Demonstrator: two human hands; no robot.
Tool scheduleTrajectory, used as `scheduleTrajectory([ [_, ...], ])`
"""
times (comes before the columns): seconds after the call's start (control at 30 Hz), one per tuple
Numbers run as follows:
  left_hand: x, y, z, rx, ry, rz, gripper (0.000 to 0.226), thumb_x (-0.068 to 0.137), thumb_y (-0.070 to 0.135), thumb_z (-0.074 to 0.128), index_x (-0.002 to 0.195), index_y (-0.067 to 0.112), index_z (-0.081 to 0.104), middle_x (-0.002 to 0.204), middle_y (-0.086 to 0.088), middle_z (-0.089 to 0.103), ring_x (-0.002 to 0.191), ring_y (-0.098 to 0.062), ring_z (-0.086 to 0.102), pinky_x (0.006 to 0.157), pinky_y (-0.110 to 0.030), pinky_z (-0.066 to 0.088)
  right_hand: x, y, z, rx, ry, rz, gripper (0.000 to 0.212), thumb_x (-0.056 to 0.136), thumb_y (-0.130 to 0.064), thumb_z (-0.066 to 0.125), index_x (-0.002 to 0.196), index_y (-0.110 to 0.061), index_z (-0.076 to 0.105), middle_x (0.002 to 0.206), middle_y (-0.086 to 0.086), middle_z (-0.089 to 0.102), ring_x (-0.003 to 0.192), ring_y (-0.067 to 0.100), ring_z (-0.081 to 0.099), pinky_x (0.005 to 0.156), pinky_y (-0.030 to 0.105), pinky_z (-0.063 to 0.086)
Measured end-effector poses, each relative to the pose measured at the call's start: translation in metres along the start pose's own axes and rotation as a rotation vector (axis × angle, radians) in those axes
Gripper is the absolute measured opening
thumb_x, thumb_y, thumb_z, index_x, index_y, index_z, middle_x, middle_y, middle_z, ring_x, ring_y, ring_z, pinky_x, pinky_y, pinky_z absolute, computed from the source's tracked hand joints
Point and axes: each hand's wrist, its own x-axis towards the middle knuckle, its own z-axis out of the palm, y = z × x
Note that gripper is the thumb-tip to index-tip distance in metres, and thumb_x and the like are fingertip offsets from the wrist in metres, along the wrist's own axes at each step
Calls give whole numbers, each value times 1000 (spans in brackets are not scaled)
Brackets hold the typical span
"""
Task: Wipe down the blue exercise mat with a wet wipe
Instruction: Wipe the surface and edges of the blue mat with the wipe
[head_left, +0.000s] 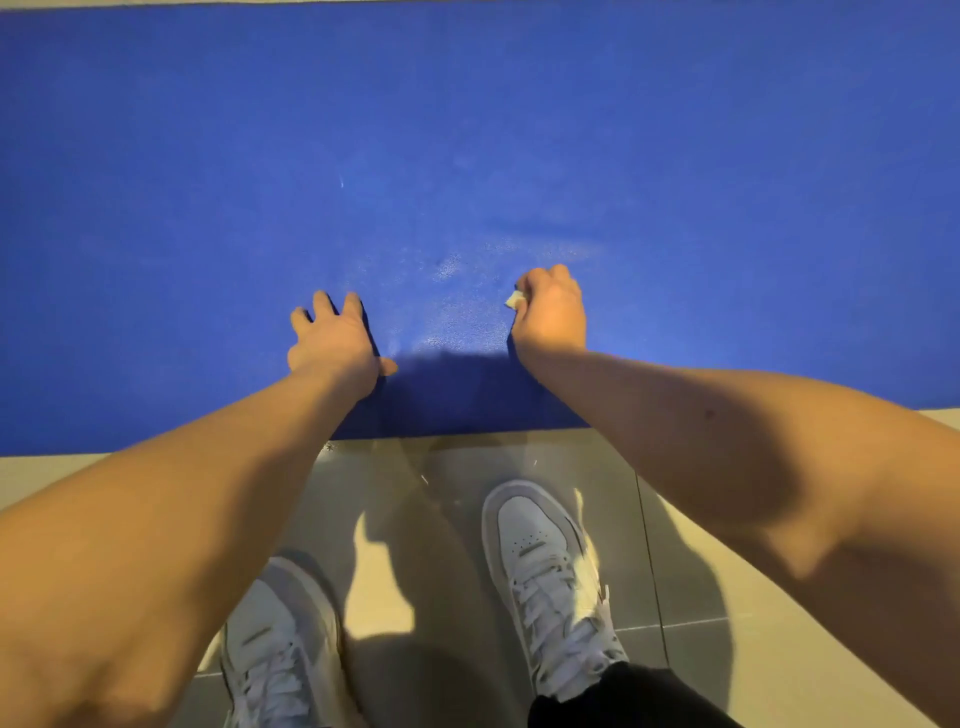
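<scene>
The blue exercise mat (467, 130) lies flat on the floor and fills the upper half of the view. My right hand (550, 309) grips a small bunched white wet wipe (514, 299) and presses it on the mat near the front edge; only a corner of the wipe shows past my fingers. My left hand (332, 338) rests flat on the mat with fingers spread, about a hand's width left of the right one. A faint wet sheen marks the mat between and beyond both hands.
The mat's near edge (467, 434) meets a pale tiled floor (779, 649). My two white sneakers (545, 571) stand on the tiles just in front of that edge. My shadow falls over the floor and the mat's edge.
</scene>
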Motion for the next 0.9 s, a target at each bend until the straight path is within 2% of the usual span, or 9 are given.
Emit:
scheduleTrajectory([
  [0.07, 0, 1, 0, 10, 0, -6, 87, 81, 48, 81, 147, 25, 30, 157, -4, 17, 145, -34, 15, 70, -40, 40, -5, -15, 11, 25, -54, -32, 19, 94, 0, 47, 104, -5, 62, 113, 10, 51, 101, 21, 48, 67, 21, 22],
  [0.13, 2, 2, 1, 16, 7, -9, 89, 80, 49, 81, 148, 25, 29, 155, -3, 18, 144, -33, 17, 70, -40, 41, -13, -29, 25, 1, -130, -110, 19, 93, -2, 49, 104, -7, 63, 112, 7, 50, 94, 12, 47, 74, 18, 31],
  [0.2, 5, 1, 2, 13, 12, -14, 92, 80, 49, 81, 151, 27, 26, 156, -2, 16, 144, -33, 15, 73, -41, 42, -26, -45, 36, 4, -214, -229, 20, 83, 7, 54, 94, -6, 64, 101, 7, 50, 91, 20, 45, 78, 29, 40],
  [0.23, 5, 1, 2, 10, 10, -14, 95, 80, 49, 81, 153, 28, 24, 157, -2, 15, 145, -32, 14, 75, -42, 43, -30, -48, 41, 3, -232, -281, 22, 75, 13, 54, 85, -4, 63, 95, 9, 51, 89, 26, 46, 71, 36, 42],
  [0.3, 4, 0, 2, 9, 10, -15, 97, 81, 49, 81, 155, 29, 21, 160, -1, 11, 146, -31, 11, 77, -42, 44, -30, -50, 43, 12, -253, -308, 24, 70, 17, 52, 80, -3, 61, 92, 12, 53, 88, 33, 49, 65, 36, 42],
  [0.43, 3, 0, 2, 18, 13, -20, 97, 81, 50, 80, 154, 31, 20, 161, 0, 8, 147, -31, 9, 77, -42, 44, -18, -48, 35, -78, -289, -299, 25, 88, 1, 50, 104, -13, 64, 112, 9, 52, 105, 24, 47, 82, 24, 33],
  [0.67, 0, -1, 1, 18, -2, -19, 99, 83, 50, 78, 157, 32, 15, 165, 1, 3, 150, -31, 5, 78, -40, 44, -13, -49, 27, -128, -330, -316, 27, 90, -3, 53, 112, -14, 64, 119, 11, 51, 110, 26, 48, 89, 28, 40],
  [0.77, -1, -1, 1, 26, -10, -20, 99, 84, 51, 77, 158, 32, 13, 165, 1, 2, 150, -31, 5, 76, -40, 43, 1, -35, 16, -127, -237, -238, 27, 88, 0, 52, 108, -10, 69, 118, 12, 56, 106, 26, 56, 84, 24, 39],
  [0.9, 0, -1, 3, 47, -2, -22, 100, 84, 53, 76, 158, 33, 12, 165, 1, 3, 150, -31, 6, 77, -40, 44, 35, 2, -10, -118, -21, 70, 29, 86, 9, 45, 96, -3, 69, 118, 11, 54, 104, 26, 58, 83, 24, 42],
])
